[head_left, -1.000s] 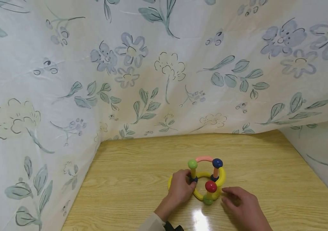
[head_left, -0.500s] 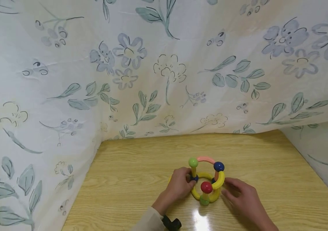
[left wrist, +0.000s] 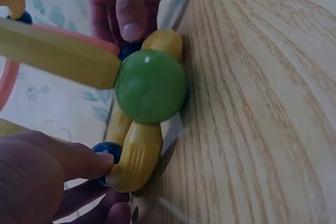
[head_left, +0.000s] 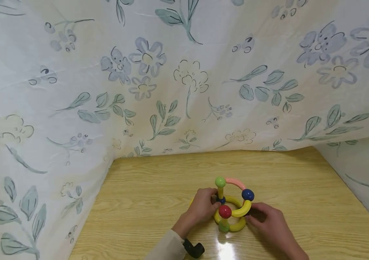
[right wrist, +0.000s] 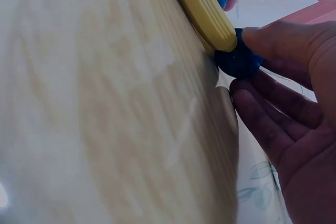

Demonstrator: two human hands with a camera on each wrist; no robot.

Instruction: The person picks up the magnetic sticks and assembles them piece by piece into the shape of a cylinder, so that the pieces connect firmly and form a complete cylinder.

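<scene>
A toy frame of magnetic rods and balls stands on the table. Its base is a ring of yellow curved rods (head_left: 237, 226) joined by balls. Upright rods carry a light green ball (head_left: 220, 182), a red ball (head_left: 225, 211) and a dark blue ball (head_left: 248, 195); pink and yellow curved rods link these tops. My left hand (head_left: 201, 206) pinches a blue base ball (left wrist: 108, 152) on the left side. On the right, my right hand (head_left: 270, 222) holds another blue base ball (right wrist: 239, 59) between thumb and fingers. A lower green ball (left wrist: 150, 86) faces the left wrist camera.
The wood-grain table (head_left: 151, 180) runs to a floral cloth (head_left: 191, 90) hanging behind and at both sides. A black strap piece (head_left: 194, 249) shows at the left sleeve (head_left: 168, 247). A sliver of yellow peeks out behind the left hand.
The toy frame has turned clockwise as seen from above: the red ball went left, the upper blue ball came nearer. My right hand has come against the base; the left has barely moved.
</scene>
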